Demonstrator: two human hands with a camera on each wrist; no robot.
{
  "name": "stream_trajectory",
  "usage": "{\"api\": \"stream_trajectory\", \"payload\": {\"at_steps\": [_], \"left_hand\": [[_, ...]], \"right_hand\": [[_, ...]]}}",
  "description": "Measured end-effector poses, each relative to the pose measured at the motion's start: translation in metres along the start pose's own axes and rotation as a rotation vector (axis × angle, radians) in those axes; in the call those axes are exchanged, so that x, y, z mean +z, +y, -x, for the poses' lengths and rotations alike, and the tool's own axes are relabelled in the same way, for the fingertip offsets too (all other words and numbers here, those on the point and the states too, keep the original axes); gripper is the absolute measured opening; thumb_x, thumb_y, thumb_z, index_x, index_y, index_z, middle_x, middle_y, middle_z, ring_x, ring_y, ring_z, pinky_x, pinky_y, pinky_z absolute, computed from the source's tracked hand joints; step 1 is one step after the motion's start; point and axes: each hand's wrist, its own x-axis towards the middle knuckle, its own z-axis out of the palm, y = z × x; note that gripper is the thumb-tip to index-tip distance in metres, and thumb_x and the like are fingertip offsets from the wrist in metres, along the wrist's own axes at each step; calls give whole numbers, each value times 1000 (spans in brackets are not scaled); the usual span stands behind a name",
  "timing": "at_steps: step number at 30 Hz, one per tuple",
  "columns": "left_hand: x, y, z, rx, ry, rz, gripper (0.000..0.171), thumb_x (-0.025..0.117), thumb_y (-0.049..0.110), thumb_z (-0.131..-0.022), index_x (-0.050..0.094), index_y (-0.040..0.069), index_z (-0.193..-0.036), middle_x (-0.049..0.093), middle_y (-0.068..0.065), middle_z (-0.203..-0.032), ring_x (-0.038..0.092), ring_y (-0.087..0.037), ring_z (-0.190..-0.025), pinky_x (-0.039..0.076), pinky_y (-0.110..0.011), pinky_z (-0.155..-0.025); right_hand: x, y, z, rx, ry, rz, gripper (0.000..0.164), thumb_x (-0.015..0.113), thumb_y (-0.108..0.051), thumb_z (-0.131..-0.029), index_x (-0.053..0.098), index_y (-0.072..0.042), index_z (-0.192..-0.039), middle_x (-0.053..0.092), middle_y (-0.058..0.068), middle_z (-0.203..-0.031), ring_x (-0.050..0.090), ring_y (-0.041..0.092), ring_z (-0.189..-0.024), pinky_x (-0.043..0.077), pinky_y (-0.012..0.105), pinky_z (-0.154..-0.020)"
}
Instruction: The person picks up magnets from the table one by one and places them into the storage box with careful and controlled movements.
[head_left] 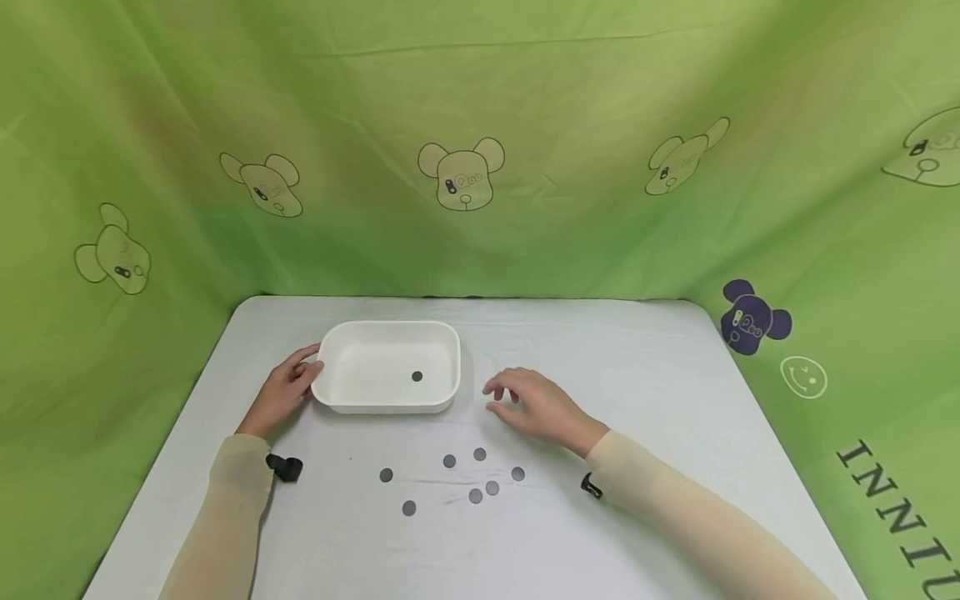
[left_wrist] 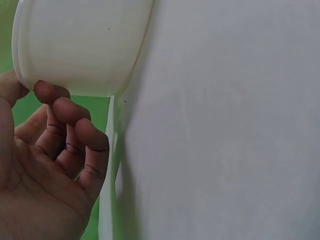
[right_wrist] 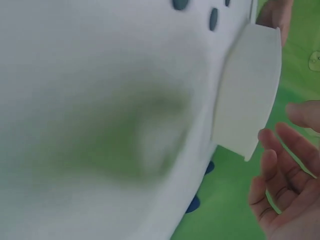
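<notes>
A white rectangular plastic basin point(head_left: 363, 367) with rounded corners stands toward the back left of the table. One small dark round disc point(head_left: 417, 377) lies inside it, right of the middle. My left hand point(head_left: 279, 392) holds the basin's left end, thumb at the rim and fingertips against the outer wall, as the left wrist view shows. Off the basin's right side, apart from it, my right hand point(head_left: 542, 410) hovers with loosely bent fingers and nothing between them. Several similar discs, among them a leftmost disc point(head_left: 386, 475), lie scattered in front of the basin.
A white cloth covers the table point(head_left: 637, 350). Green curtains point(head_left: 465, 92) with printed bear heads hang around its back and sides. Black straps point(head_left: 285, 467) sit at both wrists over beige sleeves.
</notes>
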Motion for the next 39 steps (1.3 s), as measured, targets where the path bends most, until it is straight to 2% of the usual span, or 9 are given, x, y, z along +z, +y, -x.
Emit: {"api": "stream_trajectory", "payload": {"at_steps": [11, 19, 25, 32, 39], "left_hand": [[0, 2, 3, 11, 12, -8, 58, 54, 48, -102, 45, 16, -150, 57, -7, -85, 53, -19, -75, 45, -27, -69], [-1, -1, 4, 6, 10, -3, 56, 54, 46, -102, 46, 20, -150, 59, -11, -88, 54, -18, -75, 46, -27, -69], [0, -1, 2, 10, 1, -8, 58, 54, 48, -102, 46, 18, -150, 58, -9, -85, 54, -18, -75, 45, -27, -70], [0, 1, 1, -2, 4, 1, 58, 55, 48, -101, 46, 19, -150, 58, -7, -85, 54, -18, -76, 45, -27, -69], [1, -2, 1, 6, 4, -8, 60, 55, 50, -101, 46, 16, -150, 58, -6, -84, 54, -18, -75, 45, -27, -70]], "right_hand": [[-4, 8, 40, -14, -13, 31, 19, 73, -22, -92, 71, -15, -110, 63, -12, -91, 60, 14, -83, 49, 29, -77], [-1, 5, 59, -27, -124, 65, 22, 75, -24, -90, 71, -16, -110, 63, -10, -90, 59, 14, -83, 49, 29, -79], [5, 3, 76, -41, -186, 85, 24, 77, -27, -88, 71, -18, -109, 61, -10, -89, 57, 10, -84, 49, 31, -80], [9, 1, 85, -49, -238, 117, 22, 79, -34, -85, 70, -24, -103, 58, -14, -88, 53, 5, -80, 48, 28, -76], [14, 1, 88, -42, -250, 146, 26, 78, -35, -86, 69, -24, -107, 57, -16, -92, 52, 1, -83, 49, 29, -77]]}}
